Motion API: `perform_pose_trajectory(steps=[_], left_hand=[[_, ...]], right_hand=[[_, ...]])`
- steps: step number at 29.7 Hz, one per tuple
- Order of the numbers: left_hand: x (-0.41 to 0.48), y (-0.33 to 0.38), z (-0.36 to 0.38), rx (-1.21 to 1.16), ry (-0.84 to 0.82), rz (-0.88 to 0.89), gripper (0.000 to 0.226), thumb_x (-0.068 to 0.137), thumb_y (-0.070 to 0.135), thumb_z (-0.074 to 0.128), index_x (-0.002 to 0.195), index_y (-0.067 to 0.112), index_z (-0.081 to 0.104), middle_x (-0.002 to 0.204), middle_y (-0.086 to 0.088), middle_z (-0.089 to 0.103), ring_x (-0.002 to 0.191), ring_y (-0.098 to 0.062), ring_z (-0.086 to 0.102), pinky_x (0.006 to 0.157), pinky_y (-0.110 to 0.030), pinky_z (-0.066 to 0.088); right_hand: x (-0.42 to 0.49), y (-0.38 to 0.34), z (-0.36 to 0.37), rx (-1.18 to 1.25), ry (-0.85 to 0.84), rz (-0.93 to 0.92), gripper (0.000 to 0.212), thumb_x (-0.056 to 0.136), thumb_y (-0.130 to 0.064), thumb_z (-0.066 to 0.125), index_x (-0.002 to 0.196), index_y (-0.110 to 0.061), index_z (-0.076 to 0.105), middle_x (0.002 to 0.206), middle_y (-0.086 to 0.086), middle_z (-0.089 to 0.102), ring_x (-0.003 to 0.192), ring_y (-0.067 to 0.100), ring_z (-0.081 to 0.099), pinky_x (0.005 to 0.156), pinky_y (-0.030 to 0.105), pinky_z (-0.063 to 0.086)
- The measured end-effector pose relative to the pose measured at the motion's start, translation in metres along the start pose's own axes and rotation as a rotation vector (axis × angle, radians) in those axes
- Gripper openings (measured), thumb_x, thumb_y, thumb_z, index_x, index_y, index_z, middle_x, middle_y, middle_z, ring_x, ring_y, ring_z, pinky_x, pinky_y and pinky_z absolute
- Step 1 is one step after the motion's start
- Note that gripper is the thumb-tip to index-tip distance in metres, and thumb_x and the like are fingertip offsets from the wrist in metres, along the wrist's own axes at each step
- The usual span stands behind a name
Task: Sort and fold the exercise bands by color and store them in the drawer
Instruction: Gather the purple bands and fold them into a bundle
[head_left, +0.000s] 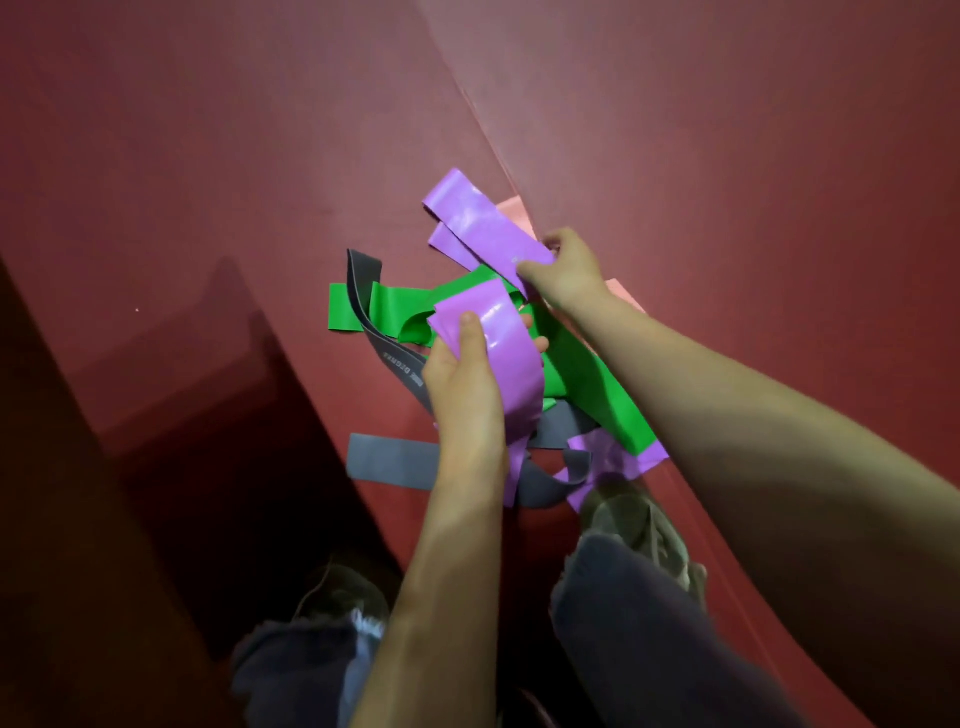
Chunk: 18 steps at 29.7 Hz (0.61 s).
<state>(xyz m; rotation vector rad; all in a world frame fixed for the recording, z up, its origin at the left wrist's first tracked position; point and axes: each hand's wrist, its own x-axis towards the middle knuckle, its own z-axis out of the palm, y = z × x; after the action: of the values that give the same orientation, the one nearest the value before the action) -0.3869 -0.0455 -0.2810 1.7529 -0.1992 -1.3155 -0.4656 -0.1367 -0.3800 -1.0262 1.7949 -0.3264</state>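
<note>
A tangle of exercise bands lies on the dark red floor (208, 156). My left hand (462, 384) grips a looped purple band (506, 343) above the pile, thumb on top. My right hand (563, 270) pinches the near end of another purple band (483, 223) that stretches up and left. Green bands (395, 309) spread beneath both hands, one running down to the right (597, 395). Grey bands (389, 460) lie at the left and bottom of the heap, one with white lettering (400, 369). A pink band (519, 210) peeks out behind the upper purple one. No drawer shows.
My two shoes and trouser legs (634, 525) stand right below the pile, the right shoe touching a purple strip (602, 462). A dark shadowed step or edge (156, 415) runs along the lower left. A seam in the floor (478, 119) runs diagonally past the bands.
</note>
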Motion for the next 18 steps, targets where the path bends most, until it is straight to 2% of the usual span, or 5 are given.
perform_pose_trajectory(steps=[2, 5, 8, 11, 18], left_hand=[[0.000, 0.000, 0.001, -0.004, 0.027, 0.009, 0.016, 0.095, 0.017, 0.042, 0.091, 0.018, 0.058, 0.088, -0.012, 0.066, 0.068, -0.022, 0.070, 0.071, -0.035, 0.057], [0.002, -0.001, 0.000, 0.024, 0.066, 0.025, 0.019, 0.095, 0.017, 0.043, 0.083, 0.022, 0.058, 0.082, 0.000, 0.064, 0.079, -0.020, 0.064, 0.076, -0.028, 0.052], [0.003, -0.003, -0.001, 0.028, 0.049, 0.000, 0.022, 0.095, 0.017, 0.042, 0.080, 0.022, 0.057, 0.066, 0.013, 0.064, 0.064, -0.004, 0.060, 0.064, -0.020, 0.050], [-0.001, -0.003, 0.002, -0.020, 0.000, -0.048, 0.020, 0.096, 0.017, 0.039, 0.089, 0.012, 0.057, 0.051, 0.010, 0.066, 0.045, -0.004, 0.062, 0.048, -0.015, 0.049], [-0.002, -0.003, 0.001, 0.054, 0.008, -0.070, 0.019, 0.096, 0.021, 0.040, 0.091, 0.016, 0.058, 0.062, 0.004, 0.070, 0.059, -0.018, 0.067, 0.085, -0.044, 0.051]], right_hand=[[-0.009, 0.004, 0.000, 0.066, 0.058, -0.044, 0.012, 0.078, -0.019, 0.063, 0.085, -0.017, 0.054, 0.082, 0.007, 0.060, 0.078, 0.023, 0.055, 0.073, 0.034, 0.045], [-0.028, 0.010, -0.014, 0.110, 0.137, -0.095, 0.023, 0.079, -0.026, 0.065, 0.067, -0.022, 0.046, 0.060, -0.005, 0.046, 0.056, 0.009, 0.041, 0.055, 0.025, 0.032], [-0.047, 0.024, -0.035, -0.084, 0.119, -0.078, 0.023, 0.079, -0.039, 0.064, 0.070, -0.019, 0.056, 0.066, 0.002, 0.054, 0.068, 0.018, 0.048, 0.062, 0.028, 0.033], [-0.063, 0.043, -0.057, -0.329, -0.065, 0.051, 0.042, 0.079, -0.046, 0.061, 0.057, -0.012, 0.051, 0.053, 0.005, 0.046, 0.067, 0.030, 0.049, 0.063, 0.032, 0.036], [-0.072, 0.051, -0.055, -0.787, -0.066, -0.076, 0.042, 0.081, -0.057, 0.050, 0.089, -0.018, 0.062, 0.100, 0.012, 0.063, 0.108, 0.028, 0.048, 0.092, 0.038, 0.030]])
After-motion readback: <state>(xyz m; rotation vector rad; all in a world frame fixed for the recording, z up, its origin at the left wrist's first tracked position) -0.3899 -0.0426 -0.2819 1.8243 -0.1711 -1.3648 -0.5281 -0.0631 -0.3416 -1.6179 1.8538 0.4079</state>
